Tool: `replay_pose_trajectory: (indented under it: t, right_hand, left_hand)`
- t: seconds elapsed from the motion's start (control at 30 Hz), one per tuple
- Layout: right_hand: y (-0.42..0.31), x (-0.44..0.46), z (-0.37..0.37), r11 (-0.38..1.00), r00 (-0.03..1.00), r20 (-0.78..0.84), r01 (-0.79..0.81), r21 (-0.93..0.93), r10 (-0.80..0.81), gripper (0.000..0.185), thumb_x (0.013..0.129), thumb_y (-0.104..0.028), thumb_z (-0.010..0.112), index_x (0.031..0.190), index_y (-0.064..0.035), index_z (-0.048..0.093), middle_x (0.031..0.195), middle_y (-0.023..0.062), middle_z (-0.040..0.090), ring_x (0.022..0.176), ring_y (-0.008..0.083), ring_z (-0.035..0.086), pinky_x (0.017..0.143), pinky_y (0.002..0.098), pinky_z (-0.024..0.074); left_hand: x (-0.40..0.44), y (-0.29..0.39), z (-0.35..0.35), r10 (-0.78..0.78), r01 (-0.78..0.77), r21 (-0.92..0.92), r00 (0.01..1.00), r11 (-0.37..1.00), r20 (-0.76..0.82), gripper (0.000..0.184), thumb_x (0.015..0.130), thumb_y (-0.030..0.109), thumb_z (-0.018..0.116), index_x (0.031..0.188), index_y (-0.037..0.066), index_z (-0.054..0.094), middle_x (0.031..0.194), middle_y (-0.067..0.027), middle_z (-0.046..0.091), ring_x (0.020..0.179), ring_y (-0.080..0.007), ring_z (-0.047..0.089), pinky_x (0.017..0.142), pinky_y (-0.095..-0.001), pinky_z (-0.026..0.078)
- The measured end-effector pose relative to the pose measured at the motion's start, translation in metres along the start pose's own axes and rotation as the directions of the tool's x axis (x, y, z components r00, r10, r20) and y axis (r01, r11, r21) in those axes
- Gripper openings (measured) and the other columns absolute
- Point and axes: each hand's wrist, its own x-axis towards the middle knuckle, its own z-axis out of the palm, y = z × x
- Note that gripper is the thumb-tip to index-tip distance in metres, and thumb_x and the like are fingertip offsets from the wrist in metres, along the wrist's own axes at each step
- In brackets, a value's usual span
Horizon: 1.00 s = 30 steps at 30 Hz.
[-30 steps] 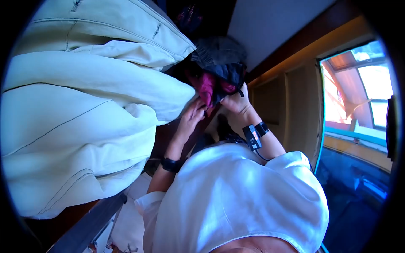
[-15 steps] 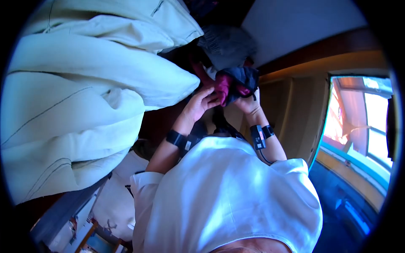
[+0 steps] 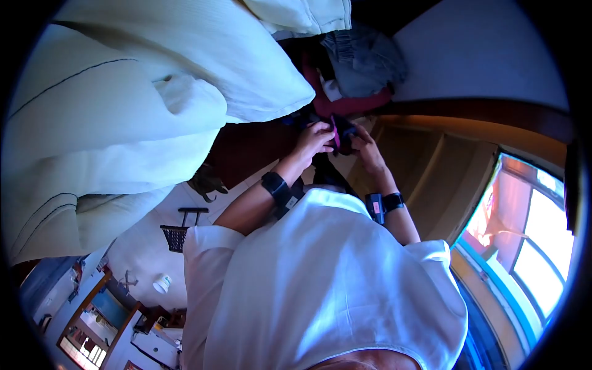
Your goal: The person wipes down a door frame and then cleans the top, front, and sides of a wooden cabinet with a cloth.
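Two partly curled hands, left hand [image 3: 316,142] and right hand [image 3: 366,148], hold a dark-and-pink cloth [image 3: 336,133] near the cream fabric [image 3: 154,123].

Left hand [image 3: 314,144] and right hand [image 3: 369,151] hold dark fabric [image 3: 343,132].

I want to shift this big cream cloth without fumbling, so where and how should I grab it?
Best take the cream cloth by the tapering fold tip, coming from the right, just forward of the left hand. The fold narrows and juts out there, so thumb and fingers could likely pinch it; the body is broad, loose and bulky.
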Motion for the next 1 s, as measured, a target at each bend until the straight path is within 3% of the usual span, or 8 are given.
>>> replay_pose_trajectory:
  t: [0.2,0.33,0.4,0.53,0.73,0.83,0.93,1.0]
  right_hand:
    - [0.01,0.002,0.007,0.983,0.994,0.098,-0.056,0.177,0.039,0.055,0.09,-0.03,0.055,0.137,-0.0103,0.033,0.124,0.0108,0.048,0.113,0.0228,0.048,0.091,0.0373,0.0438]
    - [-0.003,0.007,0.005,0.926,0.996,0.073,0.012,0.377,-0.042,0.044,0.09,-0.016,0.053,0.131,-0.0072,0.04,0.116,0.0077,0.052,0.104,0.0189,0.052,0.087,0.0334,0.0436]
    - [-0.007,0.014,-0.001,0.902,0.995,0.019,0.077,0.424,-0.093,0.035,0.09,-0.012,0.051,0.124,-0.0053,0.045,0.11,0.0059,0.055,0.098,0.016,0.054,0.084,0.0298,0.0451]
    - [-0.043,-0.006,0.01,0.897,0.979,0.163,0.037,0.44,-0.12,0.032,0.09,-0.011,0.052,0.121,-0.0053,0.048,0.106,0.005,0.058,0.095,0.0145,0.055,0.08,0.0256,0.0453]
    - [-0.05,-0.012,-0.007,0.838,0.782,-0.346,0.545,-0.024,-0.519,0.059,0.085,-0.02,0.063,0.134,-0.0036,0.033,0.132,0.013,0.043,0.121,0.0228,0.042,0.099,0.0322,0.035]
    - [-0.062,-0.032,-0.002,0.885,0.878,-0.113,0.463,-0.041,-0.464,0.059,0.084,-0.031,0.064,0.13,-0.0023,0.041,0.129,0.0148,0.045,0.119,0.0224,0.043,0.099,0.0306,0.0351]
    - [-0.047,-0.017,-0.006,0.9,0.86,-0.286,0.435,-0.018,-0.422,0.06,0.083,-0.03,0.065,0.129,-0.0009,0.04,0.122,0.0121,0.049,0.114,0.0201,0.045,0.095,0.0302,0.0375]
    - [-0.059,-0.018,-0.027,0.834,0.854,-0.422,0.452,0.315,-0.303,0.053,0.084,-0.023,0.064,0.127,-0.003,0.04,0.116,0.0099,0.051,0.106,0.0182,0.048,0.091,0.0287,0.0398]
  left_hand:
    - [0.003,-0.023,0.001,0.011,-0.011,-0.002,0.938,1.0,0.346,0.042,0.089,0.017,0.049,0.128,0.002,0.044,0.123,-0.0116,0.05,0.108,-0.0219,0.054,0.088,-0.0373,0.047]
    - [-0.024,0.037,-0.004,0.084,-0.109,0.161,0.985,0.981,0.151,0.04,0.088,0.013,0.051,0.126,0.003,0.046,0.127,-0.0144,0.049,0.111,-0.0237,0.053,0.088,-0.0324,0.045]
    - [-0.013,0.026,-0.008,0.443,-0.406,0.41,0.896,0.817,0.005,0.043,0.085,0.015,0.059,0.125,0.004,0.047,0.12,-0.0134,0.054,0.106,-0.0207,0.056,0.084,-0.0302,0.046]
    - [-0.017,0.048,0.005,0.192,-0.227,0.358,0.973,0.906,0.132,0.044,0.082,0.022,0.066,0.119,0.005,0.051,0.099,-0.0042,0.061,0.085,-0.0113,0.059,0.069,-0.0261,0.049]
    - [-0.007,0.062,0.028,0.38,-0.314,0.529,0.925,0.788,-0.019,0.035,0.082,0.03,0.064,0.1,0.0,0.059,0.085,-0.0123,0.064,0.067,-0.0211,0.063,0.056,-0.0276,0.051]
    - [-0.007,0.071,0.052,0.398,-0.399,0.69,0.901,0.604,0.172,0.032,0.082,0.028,0.06,0.102,0.002,0.056,0.095,-0.0254,0.061,0.088,-0.0419,0.059,0.075,-0.0414,0.048]
    - [-0.022,0.077,0.066,0.326,-0.57,0.68,0.821,0.46,0.468,0.054,0.083,0.021,0.059,0.13,0.004,0.038,0.121,-0.0231,0.051,0.11,-0.0335,0.053,0.086,-0.0369,0.045]
    - [-0.027,0.074,0.066,0.323,-0.602,0.386,0.747,0.699,0.582,0.065,0.082,0.012,0.059,0.138,0.005,0.028,0.13,-0.0199,0.044,0.116,-0.0278,0.049,0.09,-0.0352,0.044]
